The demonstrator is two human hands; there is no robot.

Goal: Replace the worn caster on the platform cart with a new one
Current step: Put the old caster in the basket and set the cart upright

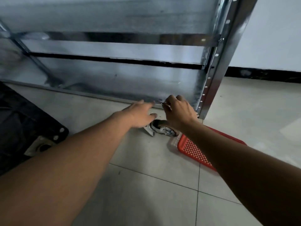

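Note:
A loose caster [162, 130] with a dark wheel and a silver mounting plate lies on the tiled floor, partly hidden by both wrists. My left hand [140, 114] reaches forward just above and left of it, fingers stretched out toward the floor and holding nothing. My right hand [178, 111] hovers over the caster with fingers curled and pinches a small shiny metal part [166, 105]; what the part is I cannot tell. The black platform cart [24, 121] lies at the left, with a metal caster plate [41, 146] on its near corner.
A steel shelving unit [114, 75] stands right behind the hands, its upright post [211, 88] meeting the floor at the right. A red perforated plastic basket [195, 150] sits on the tiles under my right forearm. A white wall with a dark skirting is at the far right.

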